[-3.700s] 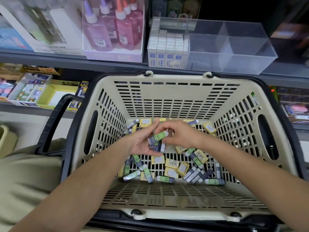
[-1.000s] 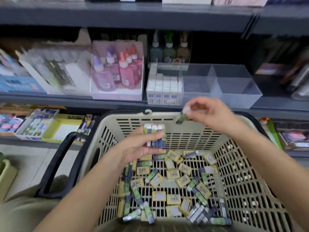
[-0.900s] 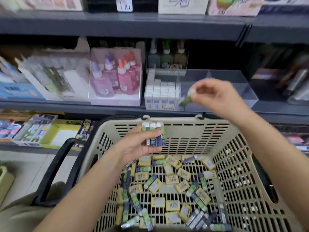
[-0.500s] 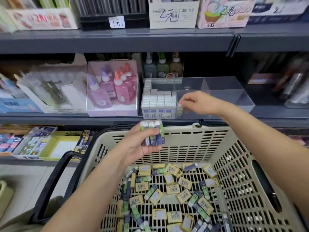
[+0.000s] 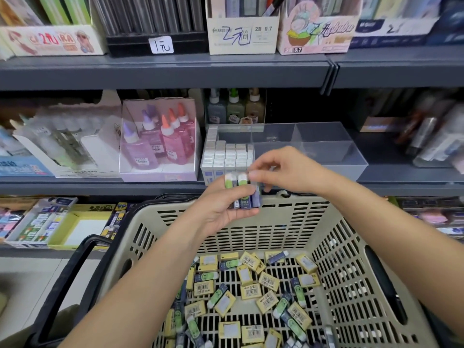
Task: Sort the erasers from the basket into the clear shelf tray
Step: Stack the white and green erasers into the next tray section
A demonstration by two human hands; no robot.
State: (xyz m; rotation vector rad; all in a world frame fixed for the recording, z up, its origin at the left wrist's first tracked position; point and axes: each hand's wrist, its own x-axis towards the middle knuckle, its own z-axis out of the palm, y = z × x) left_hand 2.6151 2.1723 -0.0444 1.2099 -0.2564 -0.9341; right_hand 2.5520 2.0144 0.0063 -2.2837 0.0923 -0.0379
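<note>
My left hand (image 5: 221, 209) grips a small bunch of green-and-purple erasers (image 5: 242, 194), held upright above the far rim of the beige basket (image 5: 288, 222). My right hand (image 5: 283, 172) reaches over from the right and pinches the top of the rightmost eraser in that bunch. Just behind both hands, on the shelf, stands the clear tray (image 5: 326, 151). Rows of white erasers (image 5: 228, 153) fill its left end, while the middle and right compartments hold nothing. Several yellow and green erasers (image 5: 251, 290) lie loose on the basket floor.
A pink display box of glue bottles (image 5: 160, 141) stands left of the tray. Small bottles (image 5: 233, 106) sit behind it. A shelf above carries pencil boxes (image 5: 241, 26). The basket's black handle (image 5: 72, 267) hangs at the left. Lower shelves hold more stationery boxes (image 5: 50, 222).
My right hand has come back from the tray's left compartment to the bunch in my left hand and now pinches one eraser. The view has tilted up toward the shelves.
</note>
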